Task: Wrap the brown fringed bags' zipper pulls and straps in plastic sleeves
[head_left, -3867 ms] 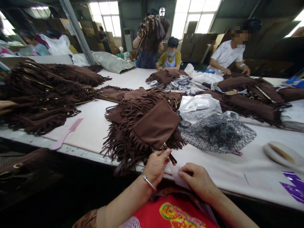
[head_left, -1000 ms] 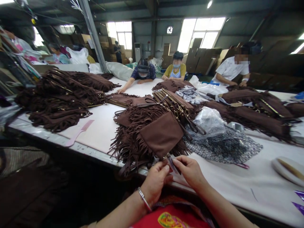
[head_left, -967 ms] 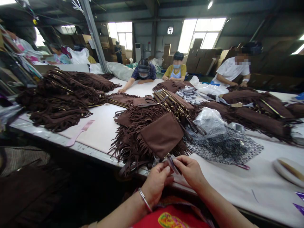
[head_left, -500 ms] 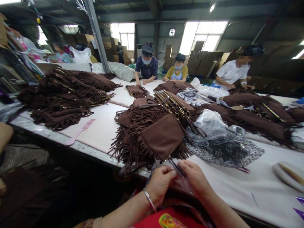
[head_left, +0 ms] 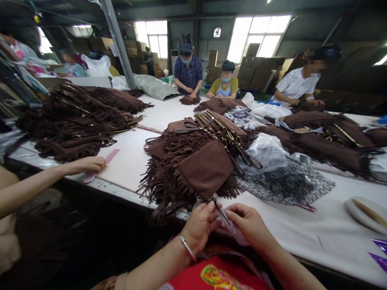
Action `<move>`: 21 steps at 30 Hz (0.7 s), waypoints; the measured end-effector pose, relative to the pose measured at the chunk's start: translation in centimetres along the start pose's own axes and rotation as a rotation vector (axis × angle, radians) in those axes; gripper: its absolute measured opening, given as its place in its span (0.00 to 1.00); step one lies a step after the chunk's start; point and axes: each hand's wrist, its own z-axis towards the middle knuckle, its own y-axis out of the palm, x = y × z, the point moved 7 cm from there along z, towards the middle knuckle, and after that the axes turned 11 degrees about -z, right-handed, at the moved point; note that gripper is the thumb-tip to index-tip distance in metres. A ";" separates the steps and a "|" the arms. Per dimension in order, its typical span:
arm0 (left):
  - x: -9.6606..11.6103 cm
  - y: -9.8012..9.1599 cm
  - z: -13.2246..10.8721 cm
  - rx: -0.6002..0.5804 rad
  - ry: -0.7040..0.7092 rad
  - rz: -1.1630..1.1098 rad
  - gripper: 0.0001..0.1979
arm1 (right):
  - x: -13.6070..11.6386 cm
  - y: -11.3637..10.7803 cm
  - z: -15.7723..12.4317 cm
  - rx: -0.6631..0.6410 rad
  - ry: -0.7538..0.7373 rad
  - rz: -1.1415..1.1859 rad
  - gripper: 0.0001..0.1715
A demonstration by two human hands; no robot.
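A brown fringed bag [head_left: 207, 169] lies on top of a fringed pile, its near corner pointing towards me. From the metal fitting at that corner hangs a thin dark strap [head_left: 222, 214]. My left hand [head_left: 202, 226], with a bangle at its wrist, is closed around the strap's upper end, just below the fitting. My right hand [head_left: 249, 221] pinches a translucent plastic wrapping [head_left: 237, 233] that lies around or beside the strap; I cannot tell which. The strap's lower end is hidden by the plastic and the hand.
A co-worker's hand [head_left: 90, 164] is at a pink comb [head_left: 112, 156] on the left edge of the table [head_left: 121, 161]. More brown bags [head_left: 72, 117] are heaped at left. Clear plastic [head_left: 267, 151], patterned material [head_left: 287, 185] and a tape roll [head_left: 367, 215] lie at right.
My left fingers have loosened and turned upward, and my right hand has shifted slightly with the plastic. A co-worker's arm has reached in from the left to the comb.
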 end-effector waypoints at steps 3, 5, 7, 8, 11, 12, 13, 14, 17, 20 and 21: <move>-0.2 -0.1 0.8 0.053 0.007 -0.046 0.15 | 0.9 -0.5 -0.9 -0.001 -0.020 -0.085 0.14; -0.4 -0.1 1.2 0.069 0.002 -0.045 0.14 | 1.2 -1.0 -1.5 0.013 -0.040 -0.131 0.13; -0.5 -0.2 1.3 0.096 -0.002 -0.035 0.15 | 1.4 -1.4 -2.0 0.035 -0.053 -0.156 0.13; -0.5 -0.3 1.4 0.110 -0.001 -0.033 0.15 | 1.4 -1.6 -2.2 0.044 -0.059 -0.158 0.12; -0.4 -0.4 1.4 0.124 0.011 -0.032 0.16 | 1.2 -1.9 -2.6 0.061 -0.070 -0.150 0.12; -0.4 -0.4 1.4 0.122 0.015 -0.033 0.16 | 1.1 -1.9 -2.6 0.065 -0.070 -0.146 0.12; -0.4 -0.4 1.4 0.121 0.016 -0.034 0.16 | 1.1 -1.9 -2.6 0.067 -0.070 -0.143 0.12; -0.4 -0.5 1.4 0.121 0.016 -0.036 0.16 | 1.0 -1.9 -2.6 0.068 -0.068 -0.141 0.12; -0.4 -0.5 1.4 0.123 0.021 -0.038 0.14 | 1.1 -1.8 -2.7 0.062 -0.061 -0.136 0.13; -0.4 -0.5 1.4 0.122 0.028 -0.035 0.13 | 1.4 -2.0 -2.9 0.066 -0.044 -0.136 0.14; -0.4 -0.5 1.4 0.125 0.028 -0.037 0.13 | 1.7 -2.2 -3.0 0.074 -0.035 -0.134 0.14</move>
